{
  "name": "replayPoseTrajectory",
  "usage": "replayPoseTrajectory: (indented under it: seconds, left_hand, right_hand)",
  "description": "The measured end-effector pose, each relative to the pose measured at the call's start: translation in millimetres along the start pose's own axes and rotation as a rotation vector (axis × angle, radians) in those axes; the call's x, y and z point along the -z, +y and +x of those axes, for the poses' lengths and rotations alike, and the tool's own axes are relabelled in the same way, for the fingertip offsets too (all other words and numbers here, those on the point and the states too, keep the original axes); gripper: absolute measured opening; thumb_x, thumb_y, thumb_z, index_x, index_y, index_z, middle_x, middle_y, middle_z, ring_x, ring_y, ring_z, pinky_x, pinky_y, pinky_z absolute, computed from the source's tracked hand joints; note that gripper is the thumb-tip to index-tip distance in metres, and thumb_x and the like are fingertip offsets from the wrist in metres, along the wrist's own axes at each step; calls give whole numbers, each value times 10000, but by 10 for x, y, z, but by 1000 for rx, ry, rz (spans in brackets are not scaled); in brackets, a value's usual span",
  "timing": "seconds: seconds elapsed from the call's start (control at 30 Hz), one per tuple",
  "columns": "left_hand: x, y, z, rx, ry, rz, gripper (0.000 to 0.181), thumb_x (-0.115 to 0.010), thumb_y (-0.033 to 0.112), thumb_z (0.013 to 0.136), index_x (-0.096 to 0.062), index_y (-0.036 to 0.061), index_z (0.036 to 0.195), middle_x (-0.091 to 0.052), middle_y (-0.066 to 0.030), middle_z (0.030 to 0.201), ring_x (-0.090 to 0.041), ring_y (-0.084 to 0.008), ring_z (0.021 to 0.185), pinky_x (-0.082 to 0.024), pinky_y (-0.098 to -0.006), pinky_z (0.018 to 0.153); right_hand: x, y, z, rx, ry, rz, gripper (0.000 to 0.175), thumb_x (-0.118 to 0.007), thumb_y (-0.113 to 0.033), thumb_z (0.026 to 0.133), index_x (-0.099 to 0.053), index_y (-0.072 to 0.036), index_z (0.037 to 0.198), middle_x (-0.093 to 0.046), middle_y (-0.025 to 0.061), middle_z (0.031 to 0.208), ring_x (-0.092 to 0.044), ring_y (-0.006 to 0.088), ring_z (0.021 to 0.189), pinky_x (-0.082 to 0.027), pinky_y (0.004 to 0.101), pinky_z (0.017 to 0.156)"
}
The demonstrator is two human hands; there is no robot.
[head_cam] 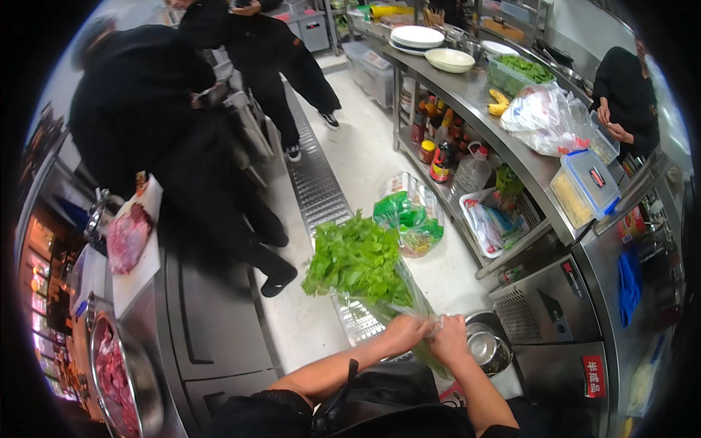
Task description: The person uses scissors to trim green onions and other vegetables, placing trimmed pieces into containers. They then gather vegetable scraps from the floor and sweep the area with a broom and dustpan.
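Note:
A large bunch of leafy green celery (356, 260) lies in front of me, its leaves fanned out away from my body. Clear plastic wrap (413, 295) covers part of its stalks. My left hand (408, 331) is closed on a gathered part of that wrap. Right beside it, my right hand (449, 338) also grips the plastic, with the stalks passing beneath. Just beyond the leaves, a clear bag with a green bag (408, 213) inside sits on the floor.
Left, a counter holds raw meat (128, 238) on a white cutting board (145, 274) and a steel bowl (148, 388) of meat. Two people in black stand ahead; another person is at far right. A steel table (534, 153) runs along the right. Metal bowls (483, 347) rest by my right forearm.

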State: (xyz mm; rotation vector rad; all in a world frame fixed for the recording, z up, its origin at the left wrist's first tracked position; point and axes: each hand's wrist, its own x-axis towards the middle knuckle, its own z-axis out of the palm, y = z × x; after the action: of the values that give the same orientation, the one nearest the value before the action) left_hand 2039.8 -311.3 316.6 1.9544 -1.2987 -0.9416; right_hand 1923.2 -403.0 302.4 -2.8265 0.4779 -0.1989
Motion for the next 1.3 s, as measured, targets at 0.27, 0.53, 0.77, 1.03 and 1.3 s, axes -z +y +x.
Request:
replayPoseTrajectory:
  seconds: [0.27, 0.53, 0.77, 1.03, 1.3]
  left_hand:
    - [154, -518, 1602, 52, 29, -569, 350, -463, 211, 831, -448, -13, 1099, -506, -133, 1054, -473, -193, 977, -358, -274, 855]
    - [11, -1777, 1202, 842, 319, -623, 363, -475, 169, 793, -435, 1, 1112, -543, -104, 857, -504, -140, 760, -408, -255, 692]
    - [-444, -2005, 631, 1239, 227, -574, 376, -478, 199, 769, -451, 21, 1099, -571, -108, 864, -556, -172, 756, -432, -268, 651]
    - [-404, -1732, 446, 1255, 400, -756, 356, -476, 203, 770, -471, 23, 1078, -574, -94, 856, -560, -177, 755, -434, -277, 670]
    - [-341, -914, -86, 1049, 657, -606, 348, -450, 251, 819, -475, 22, 1080, -563, -82, 888, -528, -146, 802, -424, -273, 713]
  right_hand:
    - [-898, 1596, 1010, -200, -73, 160, 131, -465, -75, 645, -578, -54, 707, -562, 120, 733, -541, 292, 674, -390, 385, 652]
    - [-1981, 3038, 1673, -454, -271, 160, 162, -418, -80, 701, -577, -43, 700, -577, 163, 714, -564, 316, 651, -437, 400, 611]
    - [-2822, 4139, 1654, -712, -448, -4, 215, -426, -156, 735, -574, -27, 823, -586, 195, 777, -568, 345, 719, -454, 406, 662]
    - [-2715, 3927, 1420, -788, -505, 414, 300, -390, -268, 787, -567, -37, 862, -564, 194, 857, -522, 344, 815, -388, 409, 734]
    - [-2156, 3371, 1610, -433, -752, 1091, 210, -468, -246, 762, -517, -72, 655, -502, 87, 616, -449, 171, 524, -349, 333, 488]
